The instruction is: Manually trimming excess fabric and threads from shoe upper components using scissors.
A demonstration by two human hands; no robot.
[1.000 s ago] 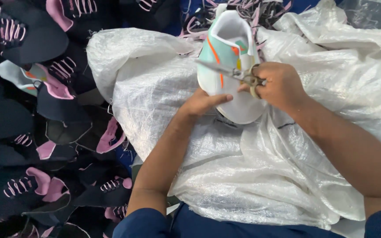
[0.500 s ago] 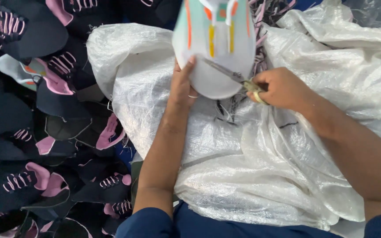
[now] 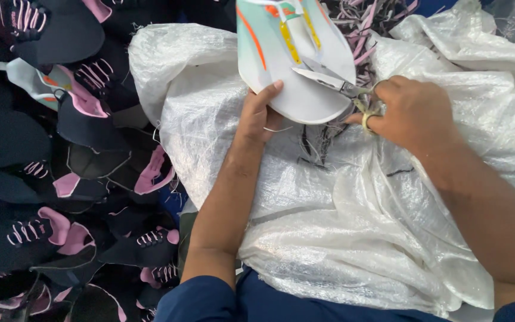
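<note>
Sandal [image 3: 296, 65] sits upright above my lap, sole side turned toward me, a pale mint piece with orange and yellow stripes and a white rounded end pointing down. My left hand [image 3: 260, 113] comes up from below with the forearm stretched straight away from me; its grip is pinched on the lower left rim of the sandal, thumb [image 3: 267, 95] laid on the near face, the other fingers hidden behind it. My right hand [image 3: 412, 113] reaches in from the right, wrist bent a little inward, knuckles up. Its grip is curled through the yellow loops of the scissors [image 3: 335, 85], pressed on them; the blades lie slightly parted against the white part of the sandal, tips pointing left and up. A thin loose thread [image 3: 276, 129] curls just under my left thumb. Dark thread scraps [image 3: 320, 140] lie on the white woven sack [image 3: 341, 226] spread over my lap, right below the sandal. To my left a heap of dark uppers [image 3: 49, 179] with pink trim lies piled well apart from my hands, one mint piece among them. More pinkish threads [image 3: 365, 36] show behind the sandal's right edge
</note>
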